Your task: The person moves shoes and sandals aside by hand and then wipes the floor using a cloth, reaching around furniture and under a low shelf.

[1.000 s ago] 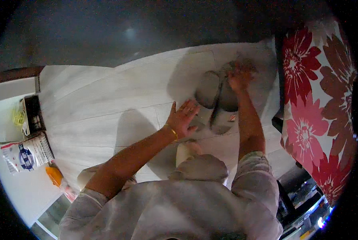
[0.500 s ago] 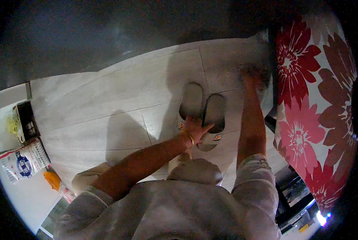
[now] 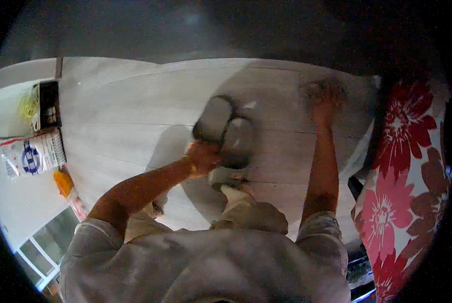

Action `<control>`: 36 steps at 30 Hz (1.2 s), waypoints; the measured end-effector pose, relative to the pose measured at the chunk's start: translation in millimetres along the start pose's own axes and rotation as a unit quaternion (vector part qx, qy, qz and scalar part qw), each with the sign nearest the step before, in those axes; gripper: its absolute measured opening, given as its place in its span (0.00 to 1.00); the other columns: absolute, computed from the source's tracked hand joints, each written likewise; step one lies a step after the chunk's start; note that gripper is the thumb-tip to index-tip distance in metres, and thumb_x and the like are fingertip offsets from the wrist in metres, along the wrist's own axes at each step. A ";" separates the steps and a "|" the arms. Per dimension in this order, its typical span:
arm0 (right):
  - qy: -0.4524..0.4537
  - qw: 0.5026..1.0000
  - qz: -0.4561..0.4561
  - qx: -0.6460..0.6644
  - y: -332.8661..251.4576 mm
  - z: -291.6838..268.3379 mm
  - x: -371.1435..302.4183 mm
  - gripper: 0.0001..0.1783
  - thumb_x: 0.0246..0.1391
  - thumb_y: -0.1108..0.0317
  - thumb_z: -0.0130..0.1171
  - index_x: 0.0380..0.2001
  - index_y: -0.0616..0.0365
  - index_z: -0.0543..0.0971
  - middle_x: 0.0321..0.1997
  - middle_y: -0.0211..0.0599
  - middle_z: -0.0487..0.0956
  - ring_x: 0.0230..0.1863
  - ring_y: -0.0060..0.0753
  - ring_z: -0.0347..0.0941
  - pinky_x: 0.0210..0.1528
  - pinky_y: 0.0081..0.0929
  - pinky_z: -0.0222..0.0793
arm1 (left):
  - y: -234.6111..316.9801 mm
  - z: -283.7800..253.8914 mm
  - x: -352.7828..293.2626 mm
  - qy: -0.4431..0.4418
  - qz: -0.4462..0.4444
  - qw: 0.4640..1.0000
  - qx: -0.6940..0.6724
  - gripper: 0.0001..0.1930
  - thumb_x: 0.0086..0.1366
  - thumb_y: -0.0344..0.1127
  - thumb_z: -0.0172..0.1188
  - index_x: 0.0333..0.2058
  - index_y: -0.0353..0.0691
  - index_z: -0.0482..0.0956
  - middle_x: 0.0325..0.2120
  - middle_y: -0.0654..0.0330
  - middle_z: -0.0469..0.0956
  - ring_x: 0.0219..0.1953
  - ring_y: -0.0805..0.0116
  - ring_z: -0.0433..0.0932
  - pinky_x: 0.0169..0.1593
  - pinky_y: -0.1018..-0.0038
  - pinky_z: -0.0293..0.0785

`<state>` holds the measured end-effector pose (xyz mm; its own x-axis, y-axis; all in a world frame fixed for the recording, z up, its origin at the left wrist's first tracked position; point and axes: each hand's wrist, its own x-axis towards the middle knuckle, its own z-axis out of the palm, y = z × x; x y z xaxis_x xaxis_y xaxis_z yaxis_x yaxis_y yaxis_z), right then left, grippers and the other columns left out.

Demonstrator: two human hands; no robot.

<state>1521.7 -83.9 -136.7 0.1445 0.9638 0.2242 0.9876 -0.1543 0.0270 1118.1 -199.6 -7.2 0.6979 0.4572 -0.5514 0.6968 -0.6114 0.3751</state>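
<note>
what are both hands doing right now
left hand: closed on the pair of grey slippers, lifting them
right hand: holds nothing, flat on the white floor

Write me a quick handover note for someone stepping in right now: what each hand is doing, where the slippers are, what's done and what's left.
Left hand: gripping the pair of grey slippers at their near end, above the pale tiled floor.
Right hand: stretched out, palm flat on the floor, holding nothing.
Done: both slippers are gathered together in one hand.
Left: they are not yet set down anywhere.
Nearby: floral red cloth to the right; packets to the left.
</note>
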 end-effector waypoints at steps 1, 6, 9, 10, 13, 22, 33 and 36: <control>-0.001 1.000 -0.010 0.012 -24.6 3.1 1.1 0.26 0.56 0.56 0.46 0.57 0.53 0.65 0.57 0.40 0.68 0.57 0.43 0.62 0.55 0.43 0.59 | -20.4 20.2 -28.2 0.028 -0.018 0.999 -0.019 0.12 0.54 0.46 0.56 0.36 0.52 0.78 0.40 0.59 0.74 0.45 0.57 0.71 0.49 0.55 0.64; -0.144 0.982 -0.120 0.011 -218.7 -34.2 -62.0 0.26 0.57 0.54 0.43 0.56 0.52 0.66 0.61 0.40 0.63 0.61 0.46 0.57 0.56 0.49 0.56 | -70.8 22.9 -134.1 -0.102 -0.256 0.961 0.017 0.11 0.56 0.45 0.56 0.37 0.54 0.80 0.37 0.57 0.74 0.45 0.57 0.71 0.51 0.57 0.62; -0.192 0.908 -0.331 0.169 -265.3 -72.0 -137.7 0.25 0.54 0.55 0.45 0.53 0.55 0.67 0.61 0.43 0.63 0.61 0.49 0.55 0.60 0.51 0.51 | -102.8 50.1 -182.2 -0.130 -0.389 0.911 -0.050 0.15 0.55 0.47 0.57 0.40 0.52 0.79 0.46 0.54 0.71 0.50 0.54 0.69 0.52 0.55 0.61; -0.166 0.837 -0.419 0.310 -267.1 -80.5 -154.1 0.24 0.52 0.58 0.48 0.51 0.57 0.68 0.60 0.44 0.63 0.61 0.49 0.55 0.62 0.50 0.47 | -106.7 53.6 -188.5 -0.150 -0.427 0.889 -0.065 0.17 0.54 0.49 0.58 0.42 0.52 0.78 0.48 0.54 0.69 0.52 0.53 0.68 0.54 0.54 0.60; -0.244 0.778 -0.518 0.260 -240.0 -74.5 -140.4 0.26 0.49 0.60 0.51 0.52 0.57 0.68 0.60 0.44 0.62 0.61 0.48 0.55 0.63 0.49 0.45 | -117.9 81.1 -200.7 -0.219 -0.491 0.834 -0.124 0.27 0.48 0.58 0.62 0.46 0.54 0.77 0.52 0.54 0.66 0.56 0.52 0.63 0.58 0.53 0.55; -0.145 0.984 0.011 -0.103 -109.4 -24.3 14.9 0.26 0.55 0.55 0.45 0.55 0.55 0.68 0.58 0.51 0.66 0.59 0.50 0.60 0.54 0.48 0.60 | -152.2 159.9 -194.9 -0.102 -0.386 0.903 -0.161 0.36 0.41 0.69 0.61 0.49 0.58 0.75 0.52 0.52 0.66 0.56 0.55 0.64 0.56 0.56 0.60; -0.209 0.854 -0.451 0.150 -350.7 -100.2 -187.6 0.30 0.45 0.59 0.56 0.54 0.49 0.66 0.60 0.45 0.62 0.63 0.48 0.53 0.61 0.52 0.47 | -127.4 125.5 -211.9 0.019 -0.388 0.899 -0.201 0.28 0.47 0.67 0.56 0.33 0.51 0.83 0.41 0.53 0.68 0.47 0.55 0.69 0.50 0.60 0.63; -0.359 0.769 -0.512 0.130 -335.7 -106.0 -149.0 0.33 0.43 0.56 0.60 0.54 0.51 0.67 0.59 0.47 0.64 0.64 0.48 0.53 0.61 0.52 0.46 | -126.2 152.2 -224.7 0.097 -0.385 0.897 -0.194 0.28 0.47 0.68 0.56 0.32 0.50 0.84 0.41 0.54 0.68 0.47 0.57 0.69 0.50 0.59 0.61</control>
<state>1162.2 -198.7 -75.9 -0.8133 0.4375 -0.3834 0.5715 0.7240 -0.3862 848.1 -323.5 -44.0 -0.0254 0.7741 -0.6325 0.9635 0.1876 0.1910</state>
